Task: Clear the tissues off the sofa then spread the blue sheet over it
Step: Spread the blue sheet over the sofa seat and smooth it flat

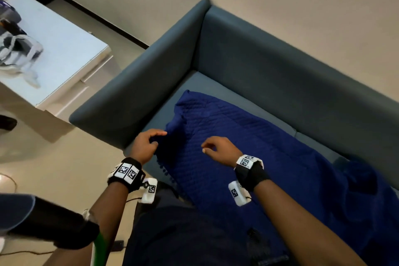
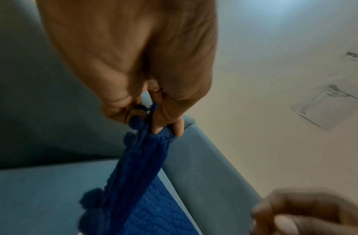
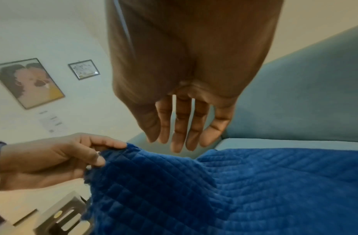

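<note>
The left hand [image 2: 133, 79], filling the top of its wrist view, pinched the pom-pom hem of the sheet [image 1: 248, 147], which lay rumpled on the sofa [image 1: 269, 67] at frame centre, soft, limp, best taken by its corners, while the right hand [image 1: 218, 150] hovered loose-fingered, holding nothing.

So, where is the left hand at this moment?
In the head view, the left hand pinches the blue sheet at its edge, near the sofa armrest.
</note>
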